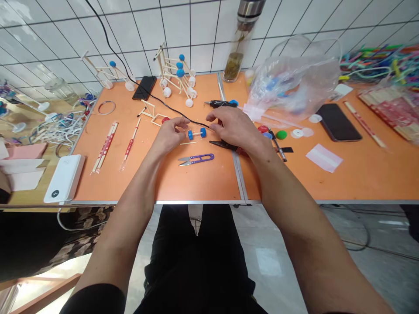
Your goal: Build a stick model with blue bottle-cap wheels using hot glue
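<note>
On the orange table [203,183], my left hand [172,133] and my right hand [234,126] flank a small axle [197,133], a thin stick with a blue bottle cap on each end. My left fingers curl in a pinch by the left cap; whether they touch it I cannot tell. My right fingers bend over the black cable [193,122] beside the right cap, and what they grip is hidden. Purple thread snips [196,159] lie just in front of the axle. Black pliers [225,145] lie under my right palm.
Stick-and-cap models [176,78] stand at the back by a dark phone [144,87]. Wrapped chopsticks [105,146], a white power bank [64,178], a glue gun [221,104], a plastic bag [291,83], loose caps [280,134], another phone [338,122] and a tall bottle [240,43] surround the hands.
</note>
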`<state>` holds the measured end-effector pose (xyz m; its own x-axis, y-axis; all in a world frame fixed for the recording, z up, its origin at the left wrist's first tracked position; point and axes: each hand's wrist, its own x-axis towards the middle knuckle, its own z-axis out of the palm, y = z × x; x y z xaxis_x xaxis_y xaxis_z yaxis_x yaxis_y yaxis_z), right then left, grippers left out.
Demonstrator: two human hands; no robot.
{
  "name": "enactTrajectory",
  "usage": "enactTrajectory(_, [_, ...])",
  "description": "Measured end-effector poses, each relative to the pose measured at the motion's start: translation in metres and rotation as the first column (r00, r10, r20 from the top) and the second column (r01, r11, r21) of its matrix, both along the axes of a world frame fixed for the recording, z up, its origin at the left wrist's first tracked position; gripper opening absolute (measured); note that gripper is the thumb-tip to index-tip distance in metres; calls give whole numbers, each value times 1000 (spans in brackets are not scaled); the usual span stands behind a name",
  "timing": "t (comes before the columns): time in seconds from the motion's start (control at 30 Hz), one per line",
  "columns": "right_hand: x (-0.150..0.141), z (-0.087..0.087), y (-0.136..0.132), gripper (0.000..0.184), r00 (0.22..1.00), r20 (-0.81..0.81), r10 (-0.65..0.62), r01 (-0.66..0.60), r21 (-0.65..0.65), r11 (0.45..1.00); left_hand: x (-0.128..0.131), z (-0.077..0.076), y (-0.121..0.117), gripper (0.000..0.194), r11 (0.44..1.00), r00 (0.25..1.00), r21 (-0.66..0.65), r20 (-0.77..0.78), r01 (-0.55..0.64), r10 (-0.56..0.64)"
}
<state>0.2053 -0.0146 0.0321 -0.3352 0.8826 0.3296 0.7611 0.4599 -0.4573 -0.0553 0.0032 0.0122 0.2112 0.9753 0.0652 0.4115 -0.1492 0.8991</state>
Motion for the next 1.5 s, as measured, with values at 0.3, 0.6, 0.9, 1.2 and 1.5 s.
enactTrajectory(0.3, [-9,-5,-1,41,991,114,69,-65,-41,997,7,-10,3,53,996,973,67,-226,58,-41])
enactTrajectory(0.6, [-16,-21,4,39,990,123,63,-61,-17,998,6,-15,10,25,985,965,158,-259,67,-24])
enactTrajectory(0.9, [-13,-18,11,45,968,-229,101,-128,-106,986,1,-8,9,33,994,967,-33,236,103,-93])
enactTrajectory(1.2, [-18,-18,11,40,911,-405,80,-167,-184,969,0,0,2,66,977,879,-122,466,175,-99])
enactTrajectory(1.5, [-19,-19,11,38,934,-353,56,-131,-193,972,4,-7,3,51,981,883,-125,463,150,-76])
